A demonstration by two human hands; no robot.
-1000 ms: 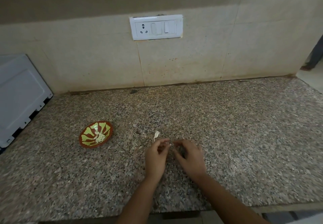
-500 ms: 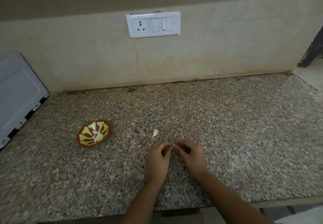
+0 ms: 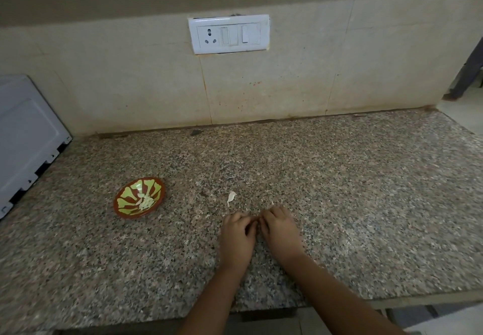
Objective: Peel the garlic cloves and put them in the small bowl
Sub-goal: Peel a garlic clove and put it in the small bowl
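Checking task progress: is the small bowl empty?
No, the small bowl holds several pale peeled cloves near its middle.

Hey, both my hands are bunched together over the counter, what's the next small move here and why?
Probably peel with the fingertips before reaching anywhere. The left hand and right hand are curled fingertip to fingertip on something too small to make out, presumably a garlic clove, so nothing looks ready for the small bowl, which sits to the left holding pale cloves.
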